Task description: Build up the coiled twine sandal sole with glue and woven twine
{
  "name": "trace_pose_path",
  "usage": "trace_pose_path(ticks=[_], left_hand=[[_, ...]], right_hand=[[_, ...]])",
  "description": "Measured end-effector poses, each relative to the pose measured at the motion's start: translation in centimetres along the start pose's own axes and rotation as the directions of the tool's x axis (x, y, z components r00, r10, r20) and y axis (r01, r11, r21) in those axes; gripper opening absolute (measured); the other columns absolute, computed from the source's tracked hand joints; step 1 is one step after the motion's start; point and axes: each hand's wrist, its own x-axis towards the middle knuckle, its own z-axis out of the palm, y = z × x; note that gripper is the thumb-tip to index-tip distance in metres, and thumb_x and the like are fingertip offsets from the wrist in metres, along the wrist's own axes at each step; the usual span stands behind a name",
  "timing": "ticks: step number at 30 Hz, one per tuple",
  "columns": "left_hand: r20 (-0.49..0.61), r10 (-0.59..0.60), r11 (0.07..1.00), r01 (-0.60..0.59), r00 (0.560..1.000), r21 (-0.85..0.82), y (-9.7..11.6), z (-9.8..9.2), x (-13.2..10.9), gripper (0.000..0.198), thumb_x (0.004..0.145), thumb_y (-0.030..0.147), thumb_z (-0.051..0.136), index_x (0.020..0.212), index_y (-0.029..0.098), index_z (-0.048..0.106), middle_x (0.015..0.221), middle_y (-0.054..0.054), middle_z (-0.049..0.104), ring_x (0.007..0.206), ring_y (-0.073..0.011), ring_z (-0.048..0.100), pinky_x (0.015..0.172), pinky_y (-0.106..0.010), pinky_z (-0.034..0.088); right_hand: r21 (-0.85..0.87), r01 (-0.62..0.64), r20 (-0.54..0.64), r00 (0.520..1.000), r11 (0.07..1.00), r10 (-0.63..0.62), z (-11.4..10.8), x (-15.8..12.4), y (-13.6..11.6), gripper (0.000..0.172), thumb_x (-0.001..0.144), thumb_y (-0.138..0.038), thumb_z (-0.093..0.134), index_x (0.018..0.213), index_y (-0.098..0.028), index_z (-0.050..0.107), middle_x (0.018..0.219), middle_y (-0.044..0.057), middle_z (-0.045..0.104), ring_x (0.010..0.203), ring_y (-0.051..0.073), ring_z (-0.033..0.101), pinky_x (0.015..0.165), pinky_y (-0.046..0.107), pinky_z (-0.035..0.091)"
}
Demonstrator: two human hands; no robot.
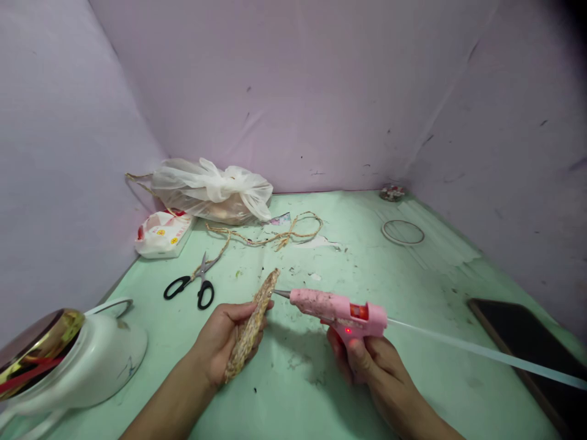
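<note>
My left hand is closed around a flat disc wound with jute twine, held on edge above the green table. In my right hand is a pink hot glue gun, gripped by its handle with a red light glowing. The gun's metal nozzle points left and sits right beside the upper rim of the twine disc. A clear glue stick trails out of the gun's back toward the right edge.
Black-handled scissors lie left of centre beside loose jute twine. A knotted white plastic bag and a small packet sit at the back left. A white-and-gold lamp stands near left; a ring and dark phone lie right.
</note>
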Motion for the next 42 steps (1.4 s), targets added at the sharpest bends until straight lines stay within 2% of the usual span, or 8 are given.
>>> trace_pose_path(ticks=[4,13,19,24,30,36,39,42], left_hand=[[0.008,-0.006,1.000,0.006,1.000,-0.006,-0.1,-0.2,0.0,0.023,0.081,0.013,0.042,0.079,0.006,0.063,0.040,-0.001,0.050,0.026,-0.0099,0.045,0.023,-0.016,0.032],[-0.011,0.020,1.000,-0.020,1.000,-0.002,-0.1,0.4,-0.2,0.023,0.081,0.012,0.042,0.076,0.006,0.063,0.040,-0.002,0.051,0.028,-0.0098,0.046,0.025,-0.016,0.035],[-0.001,0.023,1.000,-0.023,1.000,0.014,-0.1,0.0,0.1,0.020,0.080,0.013,0.044,0.076,0.007,0.063,0.043,-0.002,0.051,0.028,-0.0088,0.045,0.025,-0.015,0.033],[0.049,0.014,0.999,-0.016,0.999,0.028,0.0,-0.3,0.2,0.020,0.080,0.014,0.044,0.079,0.007,0.063,0.041,0.001,0.047,0.027,-0.0079,0.043,0.025,-0.015,0.033],[0.098,0.015,0.998,-0.020,0.995,0.057,-0.1,-0.7,0.4,0.019,0.080,0.016,0.045,0.081,0.008,0.062,0.043,0.003,0.042,0.027,-0.0058,0.037,0.023,-0.013,0.027],[0.070,0.031,0.996,-0.037,0.997,0.082,-0.1,-0.5,0.4,0.019,0.079,0.016,0.045,0.081,0.008,0.062,0.044,0.004,0.039,0.027,-0.0054,0.034,0.024,-0.014,0.026],[0.055,0.110,0.992,-0.113,0.992,0.055,-0.1,-0.4,0.2,0.018,0.079,0.015,0.045,0.082,0.008,0.061,0.045,0.004,0.038,0.029,-0.0053,0.034,0.025,-0.013,0.027],[0.043,0.168,0.985,-0.170,0.985,0.032,0.1,-0.5,0.2,0.017,0.078,0.015,0.045,0.082,0.008,0.060,0.046,0.004,0.040,0.030,-0.0055,0.035,0.025,-0.013,0.027]], right_hand=[[0.016,-0.017,-0.022,1.000,1.000,0.017,0.1,0.1,0.0,0.048,0.085,-0.057,0.030,0.061,-0.018,0.043,0.057,-0.001,0.041,0.051,0.012,0.034,0.047,0.025,0.025],[0.023,-0.010,0.010,1.000,1.000,0.010,0.1,0.0,0.0,0.045,0.086,-0.055,0.032,0.061,-0.019,0.042,0.056,-0.001,0.038,0.051,0.012,0.035,0.047,0.025,0.026],[-0.035,0.004,0.005,1.000,0.999,-0.004,0.3,-0.2,0.2,0.041,0.087,-0.051,0.035,0.062,-0.018,0.044,0.055,-0.001,0.039,0.052,0.012,0.037,0.047,0.025,0.026],[0.007,0.020,-0.016,1.000,1.000,-0.020,0.3,-0.1,-0.1,0.044,0.086,-0.052,0.033,0.060,-0.019,0.042,0.053,-0.002,0.038,0.050,0.012,0.034,0.047,0.025,0.026],[-0.044,0.019,-0.026,0.999,0.999,-0.020,0.3,0.2,0.0,0.043,0.086,-0.051,0.034,0.058,-0.019,0.043,0.054,-0.001,0.040,0.051,0.013,0.037,0.048,0.025,0.028],[0.004,0.029,-0.040,0.999,1.000,-0.029,0.3,0.1,-0.3,0.044,0.085,-0.053,0.037,0.057,-0.019,0.044,0.052,-0.001,0.040,0.050,0.012,0.037,0.047,0.025,0.028],[0.082,-0.028,-0.076,0.997,0.996,0.035,0.0,0.2,-0.4,0.044,0.083,-0.055,0.038,0.069,-0.016,0.055,0.049,-0.001,0.045,0.047,0.012,0.037,0.046,0.025,0.026],[0.200,-0.088,-0.190,0.974,0.976,0.127,-0.3,0.6,-0.6,0.049,0.082,-0.057,0.038,0.085,-0.013,0.060,0.046,-0.001,0.049,0.041,0.010,0.034,0.043,0.024,0.024]])
